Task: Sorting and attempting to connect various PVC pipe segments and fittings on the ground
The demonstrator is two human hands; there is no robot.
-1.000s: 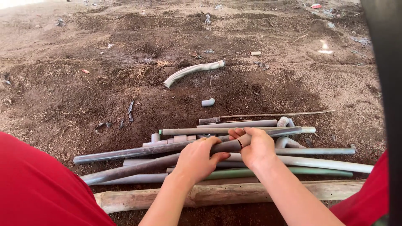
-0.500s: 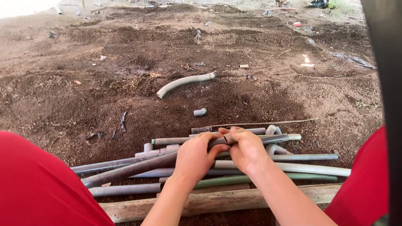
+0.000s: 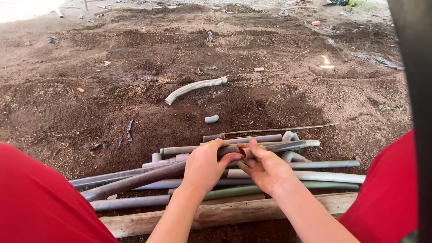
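Note:
Both of my hands hold one long dark grey pipe (image 3: 135, 180) that lies on top of a pile of grey pipes (image 3: 324, 176) on the dirt. My left hand (image 3: 204, 165) wraps over it from above. My right hand (image 3: 266, 168) grips it just to the right, thumb and fingers pinching at a small reddish spot (image 3: 243, 153) between the two hands. The pipe runs from lower left up to the right, past my right hand to its end (image 3: 297, 145).
A rough wooden plank (image 3: 234, 212) lies in front of the pile. Farther out on the brown soil are a ribbed grey hose (image 3: 195, 87), a small pipe elbow (image 3: 211, 119) and a thin stick (image 3: 283, 129). My red-clad knees (image 3: 36, 198) frame the view; a dark post (image 3: 414, 90) stands right.
My hands stay on the same pipe and have drawn closer together, the right fingers now meeting the left at the reddish spot. The view has shifted slightly.

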